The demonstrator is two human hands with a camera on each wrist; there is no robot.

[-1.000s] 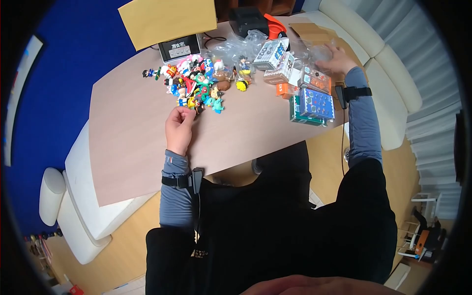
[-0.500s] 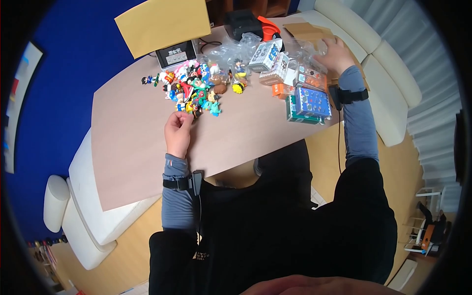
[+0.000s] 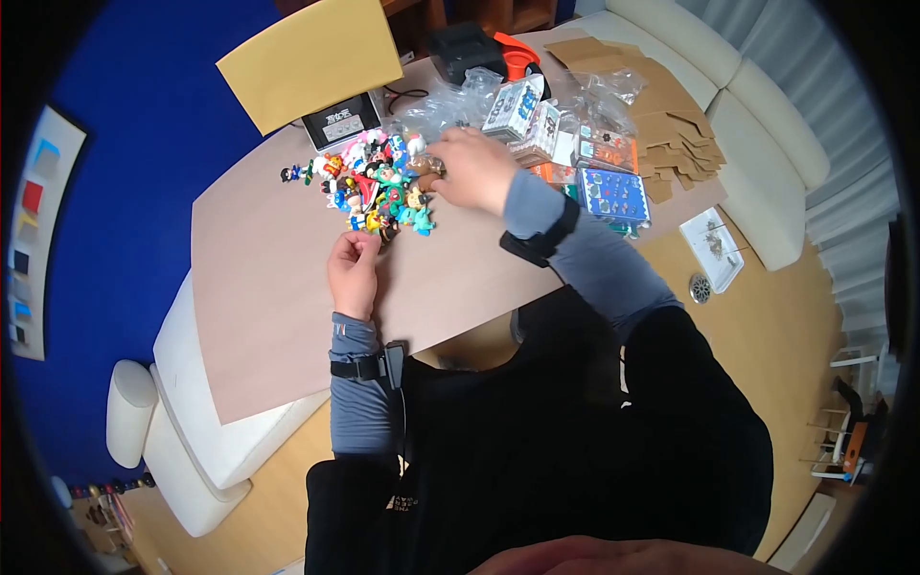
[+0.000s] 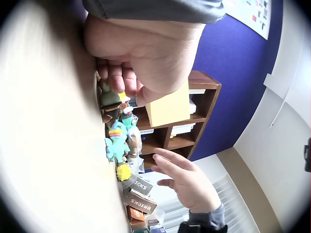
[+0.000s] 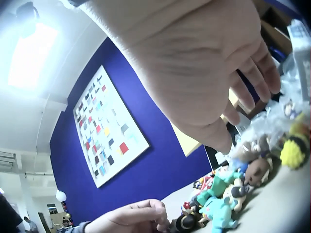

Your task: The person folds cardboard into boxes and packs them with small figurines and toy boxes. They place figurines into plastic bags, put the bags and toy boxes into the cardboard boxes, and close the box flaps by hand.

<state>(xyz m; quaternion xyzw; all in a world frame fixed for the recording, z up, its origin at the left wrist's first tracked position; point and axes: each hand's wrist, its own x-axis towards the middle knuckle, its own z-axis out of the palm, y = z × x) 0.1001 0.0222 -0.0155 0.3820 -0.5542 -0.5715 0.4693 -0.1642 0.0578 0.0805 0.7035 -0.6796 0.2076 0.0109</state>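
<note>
A heap of small colourful toy figures (image 3: 369,187) lies on the table. At the heap's near edge, my left hand (image 3: 354,275) rests on its side with fingers loosely curled, close to a dark figure (image 5: 183,224). My right hand (image 3: 474,168) is over the heap's right side, palm down, fingers extended and slightly bent, with nothing in its grasp in the right wrist view. Below its fingers are a brown figure (image 5: 257,171) and clear plastic wrapping (image 5: 252,131). A turquoise figure (image 4: 116,144) and a yellow bobbly piece (image 4: 124,172) show in the left wrist view.
Printed boxes, among them a blue one (image 3: 613,195) and a white one (image 3: 514,107), stand to the right. Flattened cardboard (image 3: 671,125) lies beyond them. Behind the heap are a black-fronted box (image 3: 342,123), a yellow panel (image 3: 311,59), clear bags (image 3: 441,105) and a black case (image 3: 467,53).
My right hand has come left from the clear plastic by the cardboard to above the figures, letting go of the plastic. My left hand has stayed beside the heap while the head view shifted slightly.
</note>
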